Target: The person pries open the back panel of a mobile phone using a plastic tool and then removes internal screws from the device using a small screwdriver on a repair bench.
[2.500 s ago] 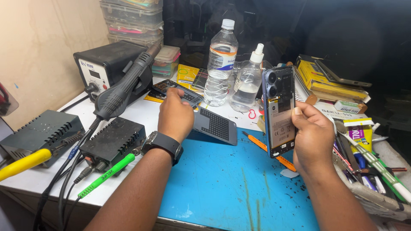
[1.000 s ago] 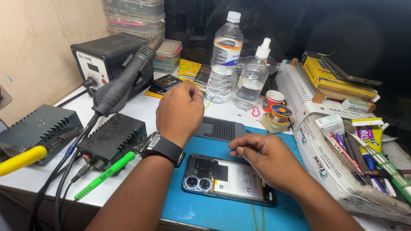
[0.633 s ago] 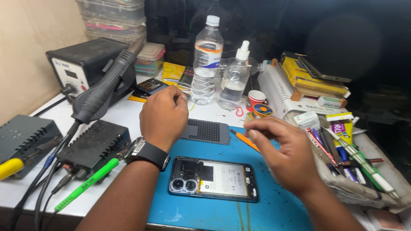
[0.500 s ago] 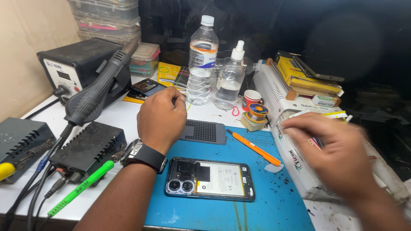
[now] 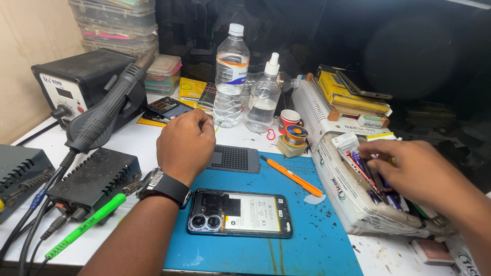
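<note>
A phone with its back cover off (image 5: 239, 213) lies on the blue mat (image 5: 266, 250), camera end to the left, battery and boards showing. My left hand (image 5: 186, 145), with a black watch on the wrist, rests as a closed fist just above the phone, next to a dark perforated pad (image 5: 232, 158). My right hand (image 5: 409, 171) reaches into a white cardboard box (image 5: 348, 202) at the right. Its fingertips are among the pens and tools (image 5: 364, 168) standing there, and nothing is seen gripped. An orange-handled tool (image 5: 291, 176) lies on the mat between the pad and the box.
A hot-air station (image 5: 71, 82) with its handle (image 5: 105, 110) stands at the left, with a black box (image 5: 94, 179) and a green tool (image 5: 84, 227) below. At the back are a water bottle (image 5: 231, 76), a dropper bottle (image 5: 264, 99), a solder spool (image 5: 295, 137) and yellow boxes (image 5: 348, 92).
My right hand laid the opened phone down on the blue mat, let go, and moved right to the box of tools. My left fist stayed where it was.
</note>
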